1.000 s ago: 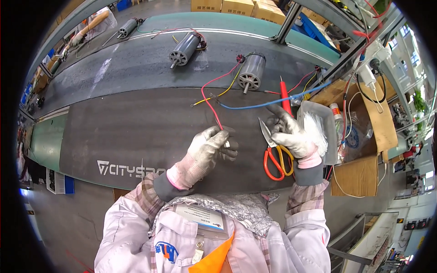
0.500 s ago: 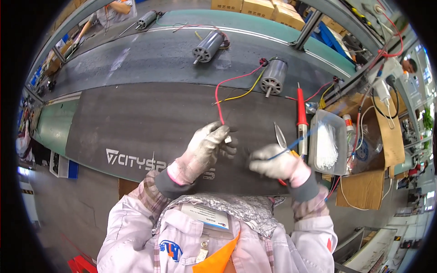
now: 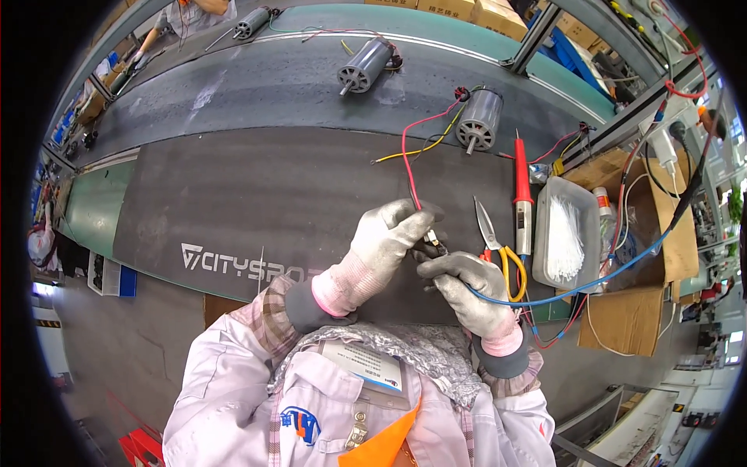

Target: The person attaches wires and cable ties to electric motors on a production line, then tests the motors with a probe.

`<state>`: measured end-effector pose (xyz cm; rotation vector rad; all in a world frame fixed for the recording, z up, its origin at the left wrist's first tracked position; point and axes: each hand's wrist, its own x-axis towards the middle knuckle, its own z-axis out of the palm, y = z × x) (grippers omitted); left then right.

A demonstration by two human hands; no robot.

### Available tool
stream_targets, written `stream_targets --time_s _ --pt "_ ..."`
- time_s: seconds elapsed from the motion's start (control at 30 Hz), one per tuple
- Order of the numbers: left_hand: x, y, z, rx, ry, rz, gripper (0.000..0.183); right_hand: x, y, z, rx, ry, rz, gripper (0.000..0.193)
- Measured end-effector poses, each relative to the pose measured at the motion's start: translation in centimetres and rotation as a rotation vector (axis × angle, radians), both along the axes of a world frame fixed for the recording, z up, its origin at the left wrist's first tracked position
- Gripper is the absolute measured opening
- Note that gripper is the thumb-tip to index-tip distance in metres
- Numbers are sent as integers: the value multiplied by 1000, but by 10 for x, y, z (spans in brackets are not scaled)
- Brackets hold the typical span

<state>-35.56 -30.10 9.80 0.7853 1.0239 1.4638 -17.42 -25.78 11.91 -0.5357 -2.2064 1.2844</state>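
Note:
My left hand [image 3: 387, 240], in a grey-white glove, pinches the end of a red wire [image 3: 407, 167]. A small white piece [image 3: 430, 237] shows at its fingertips, too small to name. The wire runs up to a grey cylindrical motor [image 3: 480, 113] standing beyond my hands, with a yellow wire [image 3: 405, 155] beside it. My gloved right hand [image 3: 472, 294] is closed on a blue cable [image 3: 572, 294], which curves away to the upper right. Its fingertips come close to the white piece; the cable's end is hidden among my fingers.
Right of my hands lie scissors [image 3: 511, 268] with yellow and red handles, a red-handled soldering iron [image 3: 522, 187] and a clear bin [image 3: 545, 233] of white strips. An open cardboard box [image 3: 622, 323] stands further right. Two other motors [image 3: 364, 66] [image 3: 253, 23] rest on the far belt.
My right hand has moved in beside my left, and the blue cable now stretches off to the upper right. The left hand, still pinching the red wire, sits further right in the picture.

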Motion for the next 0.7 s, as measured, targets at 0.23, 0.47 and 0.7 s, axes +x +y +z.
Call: stream_targets --time_s 0.23,0.47,0.7 --pt "7 2 -7 119 -38 -19 38 -12 -5 -11 61 89 -113 21" --pt "-11 -4 -28 127 -210 -58 35 10 21 5 569 -83 -272 69" --pt "-10 -3 -30 179 -239 -121 32 52 132 -79 704 -705 -1039 64"
